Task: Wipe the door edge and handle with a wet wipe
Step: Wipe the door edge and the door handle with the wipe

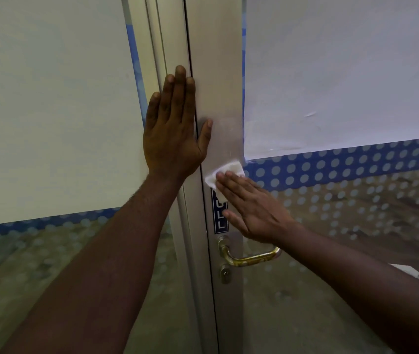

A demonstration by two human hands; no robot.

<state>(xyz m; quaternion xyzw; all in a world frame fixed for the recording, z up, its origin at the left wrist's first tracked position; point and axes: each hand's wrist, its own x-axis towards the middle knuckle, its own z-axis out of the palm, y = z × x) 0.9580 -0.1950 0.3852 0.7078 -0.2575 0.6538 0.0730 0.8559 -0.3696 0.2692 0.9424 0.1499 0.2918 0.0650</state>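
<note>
While the left hand (173, 129) lies flat with straight fingers pointing up, spanning the seam between frame and door edge (216, 93), the right hand (251, 205) reaches in from the lower right, its extended fingers pressing the white wet wipe (225, 172) against that edge, above the brass handle (249, 255). The hand and wipe partly cover a blue sign (220, 218); only some of its letters show.
</note>
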